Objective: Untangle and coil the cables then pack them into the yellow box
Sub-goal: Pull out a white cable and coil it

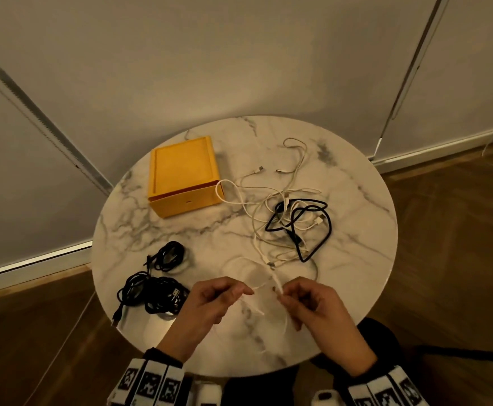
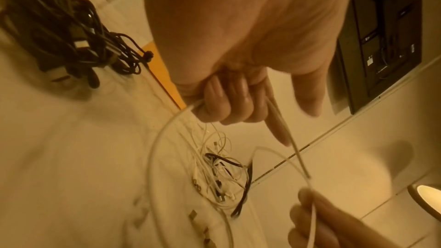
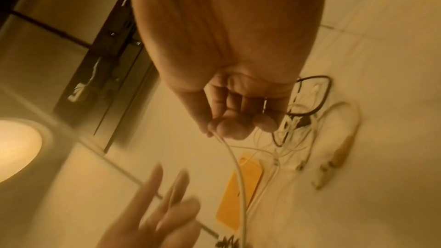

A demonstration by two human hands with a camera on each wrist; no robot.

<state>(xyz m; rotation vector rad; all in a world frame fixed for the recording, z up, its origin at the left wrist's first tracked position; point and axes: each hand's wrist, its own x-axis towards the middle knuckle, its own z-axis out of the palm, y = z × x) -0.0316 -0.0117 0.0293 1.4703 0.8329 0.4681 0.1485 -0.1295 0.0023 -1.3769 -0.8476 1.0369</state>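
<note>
A thin white cable [image 1: 264, 284] loops between my two hands above the near edge of the round marble table [image 1: 356, 200]. My left hand [image 1: 224, 294] grips the white cable [image 2: 167, 129] in curled fingers. My right hand [image 1: 292, 294] pinches the white cable [image 3: 235, 159] between thumb and fingertips. The yellow box [image 1: 185, 174] lies on the far left of the table. A tangle of white and black cables [image 1: 295, 218] lies to the right of the box. Two coiled black cables [image 1: 154, 285] lie at the near left.
The table's edge runs close under my wrists, with wooden floor [image 1: 444, 259] around it. A white cable loop [image 1: 224, 191] touches the box's right corner. Pale wall panels [image 1: 239, 54] rise behind the table.
</note>
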